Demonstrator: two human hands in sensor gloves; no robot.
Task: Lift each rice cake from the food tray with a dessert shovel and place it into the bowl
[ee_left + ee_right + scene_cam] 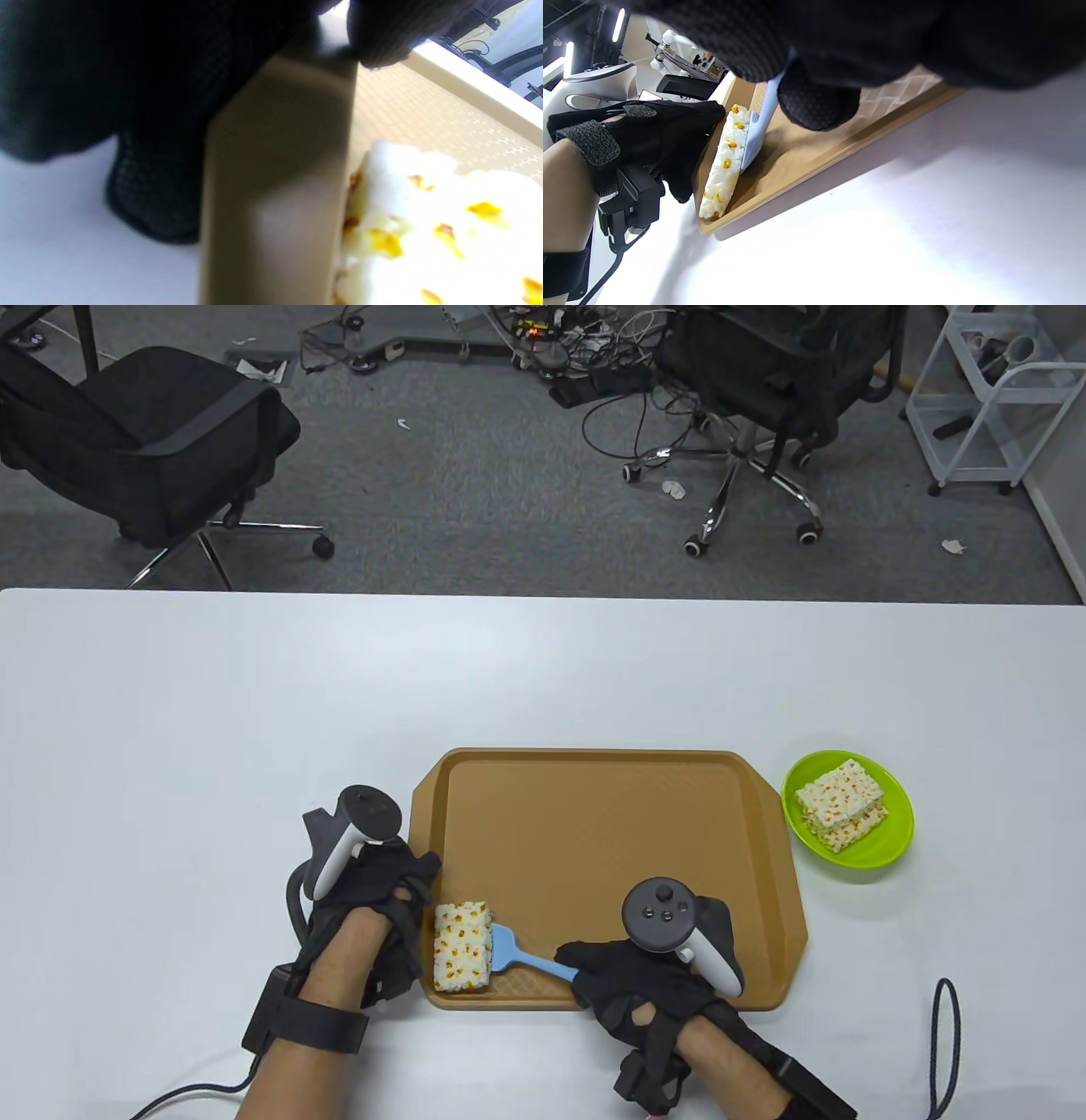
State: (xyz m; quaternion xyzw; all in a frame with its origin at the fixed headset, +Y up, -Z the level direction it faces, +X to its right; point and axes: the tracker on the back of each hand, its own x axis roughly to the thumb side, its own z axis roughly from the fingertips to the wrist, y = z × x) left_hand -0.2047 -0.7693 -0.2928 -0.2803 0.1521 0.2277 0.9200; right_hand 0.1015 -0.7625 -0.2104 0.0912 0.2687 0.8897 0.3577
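One white rice cake (462, 946) with orange flecks lies in the front left corner of the brown food tray (611, 831). A blue dessert shovel (519, 955) touches the cake's right side with its blade (753, 140). My right hand (594, 967) grips the shovel's handle over the tray's front edge. My left hand (411, 891) holds the tray's left rim (275, 169): one fingertip (382, 42) sits on top of it, another finger (157, 190) rests on the table outside it. The cake (445, 233) lies just inside that rim. The green bowl (887, 857), right of the tray, holds stacked rice cakes (842, 804).
The white table (254, 712) stretches left and behind the tray. A black cable loop (943, 1044) lies at the front right. Beyond the far table edge stand office chairs (144, 432), floor cables and a white cart (993, 398).
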